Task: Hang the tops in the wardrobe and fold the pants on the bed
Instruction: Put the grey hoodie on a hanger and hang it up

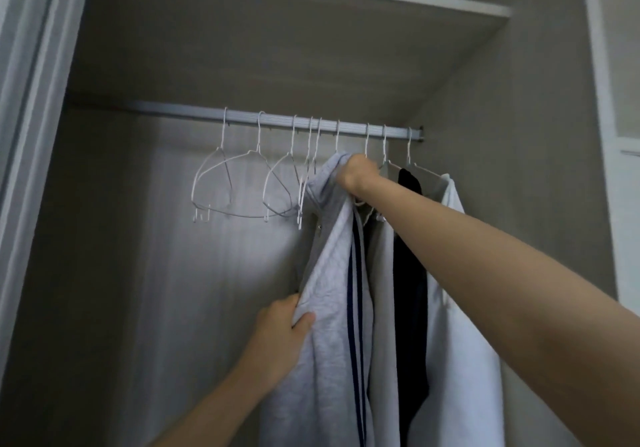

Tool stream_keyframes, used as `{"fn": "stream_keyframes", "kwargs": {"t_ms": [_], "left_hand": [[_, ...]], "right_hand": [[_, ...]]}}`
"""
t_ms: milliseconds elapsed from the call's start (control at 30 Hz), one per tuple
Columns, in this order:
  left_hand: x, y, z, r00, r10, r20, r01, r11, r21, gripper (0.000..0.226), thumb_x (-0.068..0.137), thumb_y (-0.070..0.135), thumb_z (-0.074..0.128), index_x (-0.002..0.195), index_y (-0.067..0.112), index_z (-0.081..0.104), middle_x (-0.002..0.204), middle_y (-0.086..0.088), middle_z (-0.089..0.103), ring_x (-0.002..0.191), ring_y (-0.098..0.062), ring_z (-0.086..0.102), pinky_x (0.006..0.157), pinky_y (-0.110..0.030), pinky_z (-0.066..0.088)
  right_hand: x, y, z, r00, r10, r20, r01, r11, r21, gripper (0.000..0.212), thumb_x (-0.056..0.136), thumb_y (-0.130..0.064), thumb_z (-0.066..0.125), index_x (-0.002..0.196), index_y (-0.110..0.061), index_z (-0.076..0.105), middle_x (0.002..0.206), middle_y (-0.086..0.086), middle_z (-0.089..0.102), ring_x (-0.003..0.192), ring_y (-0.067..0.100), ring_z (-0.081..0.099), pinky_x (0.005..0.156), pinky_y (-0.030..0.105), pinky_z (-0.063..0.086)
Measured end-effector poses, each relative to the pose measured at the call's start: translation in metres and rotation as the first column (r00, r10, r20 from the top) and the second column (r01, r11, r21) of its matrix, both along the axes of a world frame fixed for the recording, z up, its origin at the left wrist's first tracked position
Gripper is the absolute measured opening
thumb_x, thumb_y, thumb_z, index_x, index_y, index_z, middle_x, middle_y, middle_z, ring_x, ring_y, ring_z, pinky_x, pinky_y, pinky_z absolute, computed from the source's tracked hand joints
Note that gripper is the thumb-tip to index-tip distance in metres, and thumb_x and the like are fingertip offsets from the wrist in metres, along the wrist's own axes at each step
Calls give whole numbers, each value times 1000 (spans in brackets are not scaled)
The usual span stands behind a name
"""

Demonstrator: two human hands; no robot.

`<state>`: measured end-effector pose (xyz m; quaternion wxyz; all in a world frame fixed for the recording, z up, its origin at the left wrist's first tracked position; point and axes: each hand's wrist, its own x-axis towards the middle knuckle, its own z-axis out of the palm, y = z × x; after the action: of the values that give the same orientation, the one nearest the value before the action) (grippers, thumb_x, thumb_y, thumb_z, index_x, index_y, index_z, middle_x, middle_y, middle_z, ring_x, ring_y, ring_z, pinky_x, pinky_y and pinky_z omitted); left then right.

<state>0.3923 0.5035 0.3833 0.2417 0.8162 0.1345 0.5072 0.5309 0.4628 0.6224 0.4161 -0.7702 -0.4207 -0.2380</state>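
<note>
The light grey top [329,325] hangs at the centre of the frame, below the wardrobe rail [242,119] that crosses the upper middle. The right hand [358,176] is clenched on the top's collar end just below the rail, its fingers wrapped into the cloth. Whether a hanger hook lies inside that grip cannot be told. The left hand [280,336], lower centre, pinches the top's left edge, thumb over the fabric.

To the right hang a pale top [381,291], a black top [410,291] and a white top [464,342]. Empty white hangers [228,187] hang to the left.

Judgement: the top is being settled on the rail. Recommended practice: confirm the hook sits fully over the rail before the upper grip lets go. Draw the left edge down evenly so the shoulders sit level. Keep clear of the nearest empty hangers, which could snag.
</note>
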Motion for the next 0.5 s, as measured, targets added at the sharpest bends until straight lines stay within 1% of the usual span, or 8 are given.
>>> {"fn": "stream_keyframes", "kwargs": {"t_ms": [67,100,200,267,300,333,400,500], "left_hand": [[-1,-8,0,1000,5,-17,-5,1000,-10,21,92,9,62,81,27,62,78,13,67,69,9,61,63,-7,43],[-1,-10,0,999,29,-30,-29,999,-17,24,91,9,63,79,28,60,76,12,67,66,7,60,61,-7,43],[-5,-27,0,993,95,-68,-98,995,-29,18,89,7,64,77,19,58,74,2,65,62,-5,57,55,-11,42],[-10,-44,-3,984,141,-105,-145,989,-36,4,90,8,62,86,8,61,78,-6,65,66,-12,58,56,-14,42],[-13,-51,-3,978,166,-123,-171,985,-35,4,91,7,60,94,5,62,82,-8,66,72,-17,60,59,-19,43],[-16,-61,-7,972,189,-139,-196,980,-41,10,92,6,58,101,3,62,86,-7,66,77,-21,61,63,-23,43],[-25,-84,-14,960,230,-159,-240,970,-45,23,92,4,54,115,4,60,95,-6,65,86,-26,63,70,-26,43],[-36,-124,-28,935,321,-150,-325,946,1,41,91,4,54,132,8,53,115,-12,64,103,-32,61,87,-36,49]], "right_hand": [[-6,-13,-12,997,17,70,-15,1000,-28,38,95,-14,40,129,0,50,129,19,55,119,35,54,94,36,43],[-9,-19,-19,996,32,83,-28,999,-40,40,94,-15,40,130,1,48,128,21,56,118,35,54,93,36,43],[-21,-53,-52,989,85,119,-78,995,-68,35,94,-18,44,124,0,49,122,21,57,113,36,53,83,32,39],[-29,-80,-77,979,164,117,-154,984,-91,29,92,-17,47,117,-3,49,116,20,56,111,35,52,77,28,35],[-33,-93,-88,972,215,94,-206,974,-98,27,91,-17,49,114,-4,48,113,19,56,110,35,52,76,28,36],[-36,-111,-103,961,271,60,-264,958,-110,26,91,-17,50,113,-4,47,109,16,57,107,34,53,74,28,39],[-39,-148,-132,932,362,2,-359,927,-107,32,92,-18,50,120,-2,48,103,13,63,99,29,58,69,30,44],[-44,-212,-181,893,447,-48,-450,890,-81,37,94,-20,50,128,-6,47,83,-3,65,86,17,59,66,21,40]]}}
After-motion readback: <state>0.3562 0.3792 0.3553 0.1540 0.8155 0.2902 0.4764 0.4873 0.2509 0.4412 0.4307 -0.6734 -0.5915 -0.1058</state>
